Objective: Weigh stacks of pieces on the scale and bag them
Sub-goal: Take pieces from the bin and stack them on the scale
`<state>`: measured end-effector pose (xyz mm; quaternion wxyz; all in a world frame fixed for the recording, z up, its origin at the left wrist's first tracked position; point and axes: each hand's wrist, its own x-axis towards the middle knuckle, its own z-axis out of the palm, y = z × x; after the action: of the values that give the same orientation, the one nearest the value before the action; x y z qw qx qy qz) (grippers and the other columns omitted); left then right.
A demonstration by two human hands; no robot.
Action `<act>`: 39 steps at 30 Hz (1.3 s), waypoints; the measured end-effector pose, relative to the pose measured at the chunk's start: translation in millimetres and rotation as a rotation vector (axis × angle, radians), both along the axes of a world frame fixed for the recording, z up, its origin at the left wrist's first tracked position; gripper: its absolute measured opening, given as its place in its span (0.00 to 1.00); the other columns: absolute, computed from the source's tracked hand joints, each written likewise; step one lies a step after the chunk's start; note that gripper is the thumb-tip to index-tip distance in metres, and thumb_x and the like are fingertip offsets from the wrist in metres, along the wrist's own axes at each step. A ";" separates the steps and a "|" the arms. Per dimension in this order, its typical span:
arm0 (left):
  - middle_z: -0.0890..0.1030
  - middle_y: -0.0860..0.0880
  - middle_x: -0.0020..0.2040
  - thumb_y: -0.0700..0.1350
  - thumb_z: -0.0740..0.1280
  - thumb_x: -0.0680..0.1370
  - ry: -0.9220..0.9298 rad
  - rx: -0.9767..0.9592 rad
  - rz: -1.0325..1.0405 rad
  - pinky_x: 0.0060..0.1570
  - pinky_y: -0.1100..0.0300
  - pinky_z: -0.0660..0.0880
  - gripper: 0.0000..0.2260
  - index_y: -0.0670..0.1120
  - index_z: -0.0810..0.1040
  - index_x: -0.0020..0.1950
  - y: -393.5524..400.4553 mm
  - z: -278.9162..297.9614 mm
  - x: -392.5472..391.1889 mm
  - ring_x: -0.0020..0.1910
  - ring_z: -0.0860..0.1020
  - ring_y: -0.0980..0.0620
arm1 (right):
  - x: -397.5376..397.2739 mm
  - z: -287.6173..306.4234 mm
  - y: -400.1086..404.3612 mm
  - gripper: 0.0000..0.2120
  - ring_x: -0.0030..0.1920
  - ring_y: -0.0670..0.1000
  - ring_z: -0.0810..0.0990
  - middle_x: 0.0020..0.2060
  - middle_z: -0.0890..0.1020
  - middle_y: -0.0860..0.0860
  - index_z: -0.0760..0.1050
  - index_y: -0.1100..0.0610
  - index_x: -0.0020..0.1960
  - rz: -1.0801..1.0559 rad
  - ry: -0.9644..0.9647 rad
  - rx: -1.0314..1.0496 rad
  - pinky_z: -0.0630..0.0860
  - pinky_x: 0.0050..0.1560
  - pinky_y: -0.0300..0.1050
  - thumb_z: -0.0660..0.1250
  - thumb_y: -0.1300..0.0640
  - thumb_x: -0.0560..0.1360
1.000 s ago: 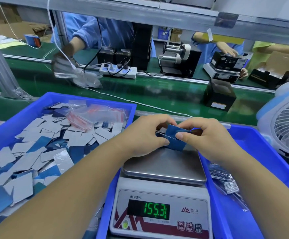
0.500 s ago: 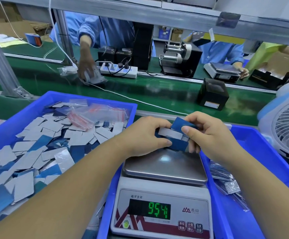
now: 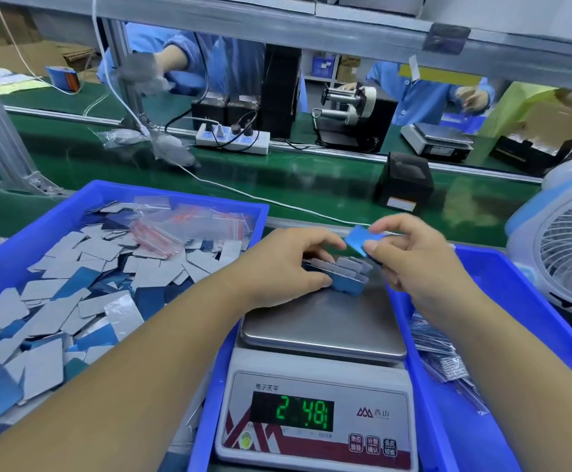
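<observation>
A digital scale with a steel pan stands in front of me; its green display shows changing digits. My left hand grips a stack of blue and grey pieces standing on edge at the pan's far side. My right hand pinches a single blue piece just above and to the right of the stack. A blue bin on the left holds several loose blue and grey pieces and small zip bags with red strips.
A second blue bin on the right holds filled clear bags. A white fan stands at the far right. Beyond is a green conveyor with a black box, a power strip and other workers' hands.
My right hand has pulled one blue piece off the stack and lifted it up and right. My left hand keeps the stack on the pan. The scale reading has changed.
</observation>
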<state>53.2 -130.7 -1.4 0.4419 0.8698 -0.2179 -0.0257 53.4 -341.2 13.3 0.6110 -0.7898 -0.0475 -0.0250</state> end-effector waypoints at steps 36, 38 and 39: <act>0.78 0.61 0.58 0.42 0.66 0.79 -0.091 0.188 -0.042 0.49 0.83 0.64 0.17 0.54 0.76 0.67 -3.9 0.2 -0.5 0.52 0.70 0.68 | -9.4 6.0 -1.3 0.11 0.30 0.45 0.74 0.32 0.79 0.36 0.81 0.48 0.46 0.138 -0.432 -0.553 0.70 0.32 0.33 0.69 0.64 0.75; 0.77 0.62 0.54 0.42 0.67 0.79 -0.102 0.174 -0.045 0.49 0.83 0.63 0.17 0.53 0.77 0.67 -3.2 0.4 -0.5 0.51 0.70 0.68 | -8.9 2.7 3.1 0.11 0.30 0.46 0.74 0.34 0.79 0.39 0.80 0.47 0.46 0.127 -0.426 -0.532 0.70 0.33 0.34 0.69 0.64 0.75; 0.77 0.62 0.54 0.42 0.67 0.79 -0.103 0.168 -0.044 0.49 0.82 0.64 0.16 0.53 0.77 0.67 -2.7 0.5 0.0 0.52 0.70 0.68 | -8.7 1.6 4.0 0.11 0.30 0.45 0.73 0.35 0.79 0.40 0.80 0.48 0.45 0.125 -0.426 -0.534 0.69 0.33 0.33 0.69 0.64 0.75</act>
<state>53.2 -133.4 -0.9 0.3550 0.8989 -0.2568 -0.0087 44.7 -337.2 15.0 0.3595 -0.8944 -0.2274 -0.1385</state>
